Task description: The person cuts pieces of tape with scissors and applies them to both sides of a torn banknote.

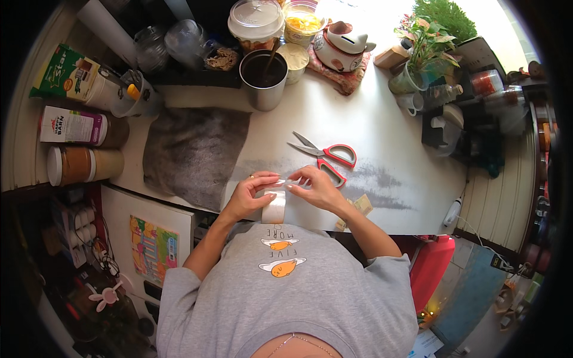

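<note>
Close in front of my body, my left hand (253, 194) and my right hand (315, 190) meet at the near part of the white table. Between their fingertips they pinch a thin, clear strip (285, 182), which looks like plastic film or tape. A wide, shiny whitish roll (274, 207), like a roll of tape, is just below the strip, beside my left thumb. Whether the strip comes off that roll I cannot tell. Red-handled scissors (325, 156) lie with parted blades just beyond my right hand.
Left on the white table (277, 128) lies a dark grey cloth (194, 152). A steel cup (264, 83), lidded tubs and a white cat figurine (343, 48) stand at the back. Potted plants (418, 56) are back right. Jars (71, 165) line the left; yellowish paper pieces (361, 206) lie near my right forearm.
</note>
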Demonstrator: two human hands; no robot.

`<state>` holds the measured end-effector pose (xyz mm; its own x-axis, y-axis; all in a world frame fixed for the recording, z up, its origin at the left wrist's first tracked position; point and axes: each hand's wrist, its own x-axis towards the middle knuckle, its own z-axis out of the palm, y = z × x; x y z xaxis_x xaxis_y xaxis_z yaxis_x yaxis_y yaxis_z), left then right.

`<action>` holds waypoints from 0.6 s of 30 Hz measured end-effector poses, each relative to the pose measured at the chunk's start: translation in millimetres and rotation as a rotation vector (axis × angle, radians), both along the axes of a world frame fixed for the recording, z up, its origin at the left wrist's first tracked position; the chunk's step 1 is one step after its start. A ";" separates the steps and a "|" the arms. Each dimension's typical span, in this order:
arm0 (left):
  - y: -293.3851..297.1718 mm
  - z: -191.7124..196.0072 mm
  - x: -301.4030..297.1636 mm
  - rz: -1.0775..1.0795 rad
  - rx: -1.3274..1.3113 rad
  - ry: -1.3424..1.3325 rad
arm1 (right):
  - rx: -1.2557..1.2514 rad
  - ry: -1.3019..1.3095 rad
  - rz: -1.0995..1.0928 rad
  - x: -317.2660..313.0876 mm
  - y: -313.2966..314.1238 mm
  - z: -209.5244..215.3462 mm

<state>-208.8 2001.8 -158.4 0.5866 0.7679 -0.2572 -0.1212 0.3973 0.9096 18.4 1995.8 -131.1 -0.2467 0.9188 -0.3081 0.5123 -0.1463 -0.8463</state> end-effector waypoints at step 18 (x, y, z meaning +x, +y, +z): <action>0.0 2.1 -0.2 0.006 0.030 -0.042 | 0.000 0.149 -0.126 -24.2 11.9 -28.5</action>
